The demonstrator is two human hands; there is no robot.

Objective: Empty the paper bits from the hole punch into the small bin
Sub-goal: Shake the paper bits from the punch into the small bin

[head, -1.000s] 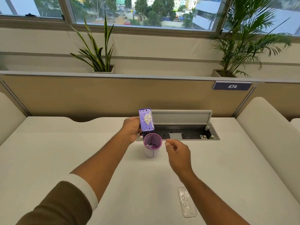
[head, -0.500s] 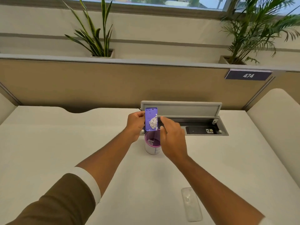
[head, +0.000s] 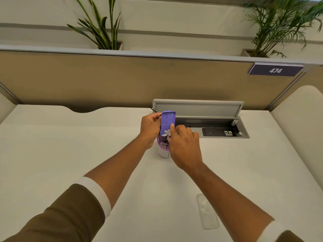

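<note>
My left hand (head: 150, 130) grips a purple hole punch (head: 167, 121), held upright with its open underside facing me, right above the small bin (head: 162, 151). White paper bits (head: 167, 133) are heaped at the punch's lower end, just over the bin's purple rim, and more bits lie inside the bin. My right hand (head: 183, 145) is against the punch's right edge, one fingertip on its underside beside the bits. That hand covers the bin's right side. The bin is a small white cup standing on the desk.
A clear plastic cover (head: 207, 211) lies flat on the white desk (head: 70, 154) near my right forearm. Behind the bin, a cable tray (head: 209, 131) in the desk stands with its grey lid (head: 197, 109) raised. A beige partition (head: 104, 79) closes the far edge.
My right hand came in from beside the bin onto the punch. The paper bits slid from the middle of the underside down to its lower end. The camera tilted down.
</note>
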